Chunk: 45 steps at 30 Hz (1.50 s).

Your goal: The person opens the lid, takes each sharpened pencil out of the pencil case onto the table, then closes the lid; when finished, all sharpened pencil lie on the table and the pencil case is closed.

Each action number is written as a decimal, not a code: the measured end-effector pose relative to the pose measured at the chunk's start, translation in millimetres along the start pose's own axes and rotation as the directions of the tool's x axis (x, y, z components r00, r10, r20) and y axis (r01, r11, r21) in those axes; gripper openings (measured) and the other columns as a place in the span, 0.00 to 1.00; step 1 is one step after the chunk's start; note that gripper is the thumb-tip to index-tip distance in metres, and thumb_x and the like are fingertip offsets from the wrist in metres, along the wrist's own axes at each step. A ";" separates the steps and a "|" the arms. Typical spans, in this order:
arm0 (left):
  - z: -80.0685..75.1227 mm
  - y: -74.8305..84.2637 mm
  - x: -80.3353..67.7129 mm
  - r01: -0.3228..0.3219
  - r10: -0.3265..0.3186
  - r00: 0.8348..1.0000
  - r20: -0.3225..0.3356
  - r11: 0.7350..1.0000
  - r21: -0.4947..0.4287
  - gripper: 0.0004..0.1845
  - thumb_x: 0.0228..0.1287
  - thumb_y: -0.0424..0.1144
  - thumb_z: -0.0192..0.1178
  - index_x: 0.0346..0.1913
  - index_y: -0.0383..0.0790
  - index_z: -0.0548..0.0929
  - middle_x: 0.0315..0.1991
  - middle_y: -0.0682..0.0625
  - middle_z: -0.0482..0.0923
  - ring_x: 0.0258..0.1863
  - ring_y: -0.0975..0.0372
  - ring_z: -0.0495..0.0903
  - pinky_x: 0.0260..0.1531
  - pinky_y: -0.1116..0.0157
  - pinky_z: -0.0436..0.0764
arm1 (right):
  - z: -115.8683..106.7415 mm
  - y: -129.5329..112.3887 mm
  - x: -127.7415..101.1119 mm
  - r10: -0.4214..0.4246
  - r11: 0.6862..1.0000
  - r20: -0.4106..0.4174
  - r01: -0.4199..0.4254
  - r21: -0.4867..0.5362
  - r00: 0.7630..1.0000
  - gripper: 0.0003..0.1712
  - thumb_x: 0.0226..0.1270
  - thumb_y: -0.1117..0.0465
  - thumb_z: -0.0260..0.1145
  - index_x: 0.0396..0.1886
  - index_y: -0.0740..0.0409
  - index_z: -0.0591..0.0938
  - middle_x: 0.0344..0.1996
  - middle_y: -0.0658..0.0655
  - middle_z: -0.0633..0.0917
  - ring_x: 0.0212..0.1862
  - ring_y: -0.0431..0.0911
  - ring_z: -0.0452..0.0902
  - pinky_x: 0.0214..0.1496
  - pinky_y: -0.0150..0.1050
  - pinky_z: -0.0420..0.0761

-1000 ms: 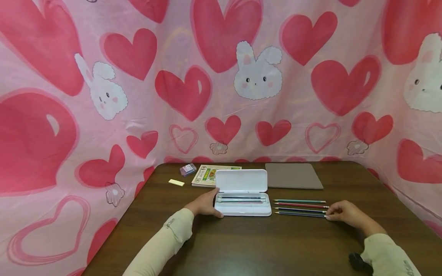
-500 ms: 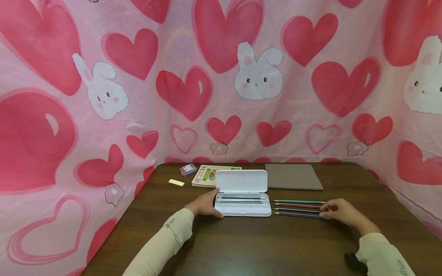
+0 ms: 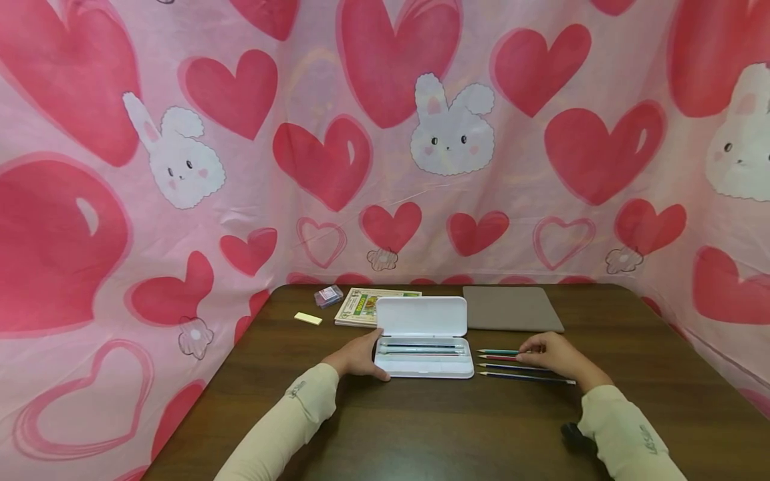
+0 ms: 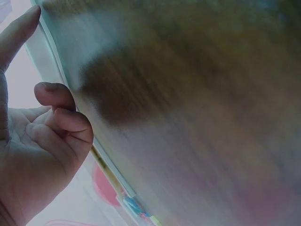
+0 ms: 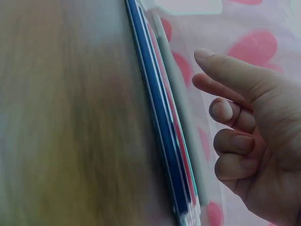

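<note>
An open white pencil case (image 3: 421, 368) lies mid-table with its lid (image 3: 421, 315) folded back and a few pencils (image 3: 421, 347) inside. My left hand (image 3: 359, 358) holds the case's left end, thumb by the hinge, fingers curled at the front corner; the case edge (image 4: 44, 52) runs beside the left hand (image 4: 42, 136). Several loose pencils (image 3: 522, 377) lie in a row right of the case. My right hand (image 3: 556, 354) hovers over the green and red ones (image 3: 496, 355). In the right wrist view the right hand (image 5: 249, 122) has its index straight, other fingers loosely curled, beside the pencils (image 5: 162, 117), gripping nothing.
A grey pad (image 3: 511, 307) lies behind the pencils. A printed booklet (image 3: 359, 306), a small box (image 3: 327, 294) and a yellow eraser (image 3: 307, 318) sit at the back left. Heart-print cloth (image 3: 385, 167) walls the brown table (image 3: 457, 427) on three sides.
My right hand has slid left along the loose pencils, from their right ends to over the middle of the green and red ones. The left hand and case stayed put.
</note>
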State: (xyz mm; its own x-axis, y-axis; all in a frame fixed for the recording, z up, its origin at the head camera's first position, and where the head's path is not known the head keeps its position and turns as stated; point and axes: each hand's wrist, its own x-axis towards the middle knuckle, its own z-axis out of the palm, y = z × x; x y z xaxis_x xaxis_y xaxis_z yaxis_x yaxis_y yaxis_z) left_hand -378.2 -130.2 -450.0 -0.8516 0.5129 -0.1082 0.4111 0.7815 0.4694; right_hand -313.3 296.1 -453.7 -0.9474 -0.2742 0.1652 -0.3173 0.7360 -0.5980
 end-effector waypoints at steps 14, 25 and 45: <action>0.1 0.4 -2.2 -0.016 0.016 1.000 -0.007 1.000 0.027 0.58 0.38 0.54 0.74 0.70 0.34 0.55 0.68 0.40 0.60 0.66 0.51 0.63 0.64 0.54 0.63 | 21.3 -30.0 35.7 -0.118 0.993 0.032 0.117 0.019 0.993 0.12 0.56 0.55 0.69 0.33 0.59 0.85 0.24 0.48 0.82 0.25 0.33 0.67 0.26 0.30 0.71; -0.2 3.9 -4.7 -0.007 0.008 1.000 -0.010 0.999 0.032 0.57 0.38 0.52 0.74 0.69 0.34 0.55 0.67 0.40 0.62 0.65 0.51 0.64 0.64 0.54 0.63 | 44.5 -43.5 57.7 -0.169 0.985 0.107 0.164 0.054 0.980 0.13 0.56 0.59 0.69 0.38 0.62 0.85 0.25 0.49 0.83 0.23 0.33 0.66 0.24 0.30 0.70; -1.0 4.1 -5.5 -0.022 0.022 1.000 -0.013 0.999 0.036 0.57 0.38 0.53 0.74 0.69 0.33 0.56 0.66 0.39 0.62 0.64 0.50 0.64 0.64 0.53 0.63 | 58.1 -59.1 64.1 -0.125 0.992 0.183 0.130 -0.012 0.975 0.11 0.60 0.54 0.66 0.36 0.57 0.86 0.36 0.52 0.85 0.35 0.38 0.74 0.37 0.35 0.76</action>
State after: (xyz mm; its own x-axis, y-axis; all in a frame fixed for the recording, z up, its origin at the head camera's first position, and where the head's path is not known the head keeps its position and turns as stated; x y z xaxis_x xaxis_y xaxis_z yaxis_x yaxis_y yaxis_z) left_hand -372.2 -130.1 -446.5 -0.8463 0.5257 -0.0864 0.4410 0.7823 0.4399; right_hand -352.8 199.1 -453.3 -0.8764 -0.4726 0.0928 -0.4378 0.7014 -0.5624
